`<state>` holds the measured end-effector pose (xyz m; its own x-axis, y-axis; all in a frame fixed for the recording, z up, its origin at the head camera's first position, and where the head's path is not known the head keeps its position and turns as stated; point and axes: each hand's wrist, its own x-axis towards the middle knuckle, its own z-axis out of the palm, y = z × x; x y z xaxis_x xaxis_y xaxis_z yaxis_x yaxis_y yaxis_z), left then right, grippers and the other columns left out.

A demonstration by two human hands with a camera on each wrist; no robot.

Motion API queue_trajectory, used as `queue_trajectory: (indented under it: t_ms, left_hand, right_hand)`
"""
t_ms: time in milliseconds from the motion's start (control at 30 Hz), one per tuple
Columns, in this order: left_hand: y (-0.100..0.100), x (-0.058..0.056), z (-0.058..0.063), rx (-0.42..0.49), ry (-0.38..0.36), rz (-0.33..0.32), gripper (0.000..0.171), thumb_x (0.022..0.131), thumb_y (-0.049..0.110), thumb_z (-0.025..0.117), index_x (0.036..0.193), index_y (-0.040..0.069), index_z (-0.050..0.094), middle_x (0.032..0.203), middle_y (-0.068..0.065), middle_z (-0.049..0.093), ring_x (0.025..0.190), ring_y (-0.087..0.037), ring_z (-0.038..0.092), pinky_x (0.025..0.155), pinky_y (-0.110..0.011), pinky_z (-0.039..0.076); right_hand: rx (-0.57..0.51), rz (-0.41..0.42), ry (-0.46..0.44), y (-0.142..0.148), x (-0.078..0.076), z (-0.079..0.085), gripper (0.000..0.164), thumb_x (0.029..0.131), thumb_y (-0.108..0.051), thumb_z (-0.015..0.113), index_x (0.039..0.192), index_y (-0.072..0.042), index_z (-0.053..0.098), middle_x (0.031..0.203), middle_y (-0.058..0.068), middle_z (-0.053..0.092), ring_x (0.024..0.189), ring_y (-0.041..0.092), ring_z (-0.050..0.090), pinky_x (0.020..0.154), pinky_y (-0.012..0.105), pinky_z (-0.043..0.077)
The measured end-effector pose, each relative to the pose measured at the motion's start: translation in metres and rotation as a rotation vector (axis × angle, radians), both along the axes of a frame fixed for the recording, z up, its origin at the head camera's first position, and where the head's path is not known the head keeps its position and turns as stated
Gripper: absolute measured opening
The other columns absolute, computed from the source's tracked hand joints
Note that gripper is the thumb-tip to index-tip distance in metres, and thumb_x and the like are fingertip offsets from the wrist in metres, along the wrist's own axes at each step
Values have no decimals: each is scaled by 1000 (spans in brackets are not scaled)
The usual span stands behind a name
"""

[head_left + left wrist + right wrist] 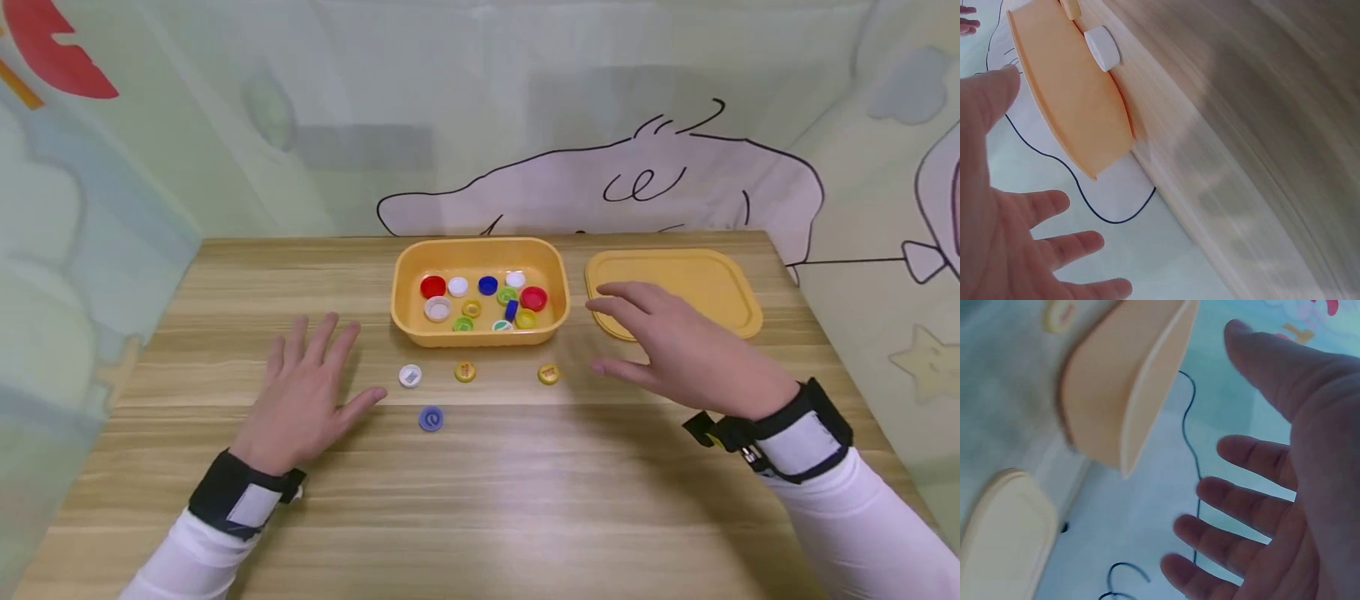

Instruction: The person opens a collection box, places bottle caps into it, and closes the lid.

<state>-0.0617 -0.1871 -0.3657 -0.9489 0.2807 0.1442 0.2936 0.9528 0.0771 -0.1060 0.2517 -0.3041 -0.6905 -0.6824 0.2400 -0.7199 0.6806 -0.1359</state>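
Note:
My left hand is spread with its fingers apart, left of the loose caps, and holds nothing. Nearest its thumb are a white cap and a blue cap. My right hand hovers with fingers extended, partly covering the yellow lid in the head view; nothing is in it. Two yellow caps lie in front of the orange-yellow box, one of them, the right cap, closer to my right thumb. Inside the box are several bottle caps, among them a red cap.
The wooden table ends at the back against a fabric backdrop printed with cartoon drawings. Along that back edge the box stands in the middle, with its flat lid lying to the right.

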Motion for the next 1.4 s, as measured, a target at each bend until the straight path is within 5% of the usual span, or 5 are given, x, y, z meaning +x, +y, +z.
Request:
queue_trajectory:
  t_ms: [200,400,733,1400]
  left_hand:
    - [9,-5,2,18,-22,-72,85,87,63,61,149,10,38,150,-21,36,138,-46,29,107,-64,25]
    - [24,-9,1,56,-44,-182,65,88,40,73,138,5,51,135,-18,50,124,-35,46,104,-53,38]
    - [45,-16,-9,34,-134,-224,55,89,28,74,137,9,55,131,-10,53,114,-26,52,99,-44,45]
    - [55,-20,-18,47,-186,-224,28,92,16,70,119,10,65,103,-1,52,91,-18,49,84,-32,50]
  right_hand:
    - [11,-82,-40,14,20,-20,84,83,-60,69,149,-17,40,155,15,30,143,39,23,111,57,24]
    - [84,-153,-90,17,33,-42,89,85,-67,60,156,-26,26,162,11,14,148,34,0,115,57,10]
    - [165,-182,-108,8,45,-70,92,85,-79,45,158,-30,16,164,3,-3,148,33,-10,115,59,0]
    - [152,-192,-142,9,52,-82,94,85,-78,46,158,-29,14,164,2,-7,147,30,-14,113,62,8]
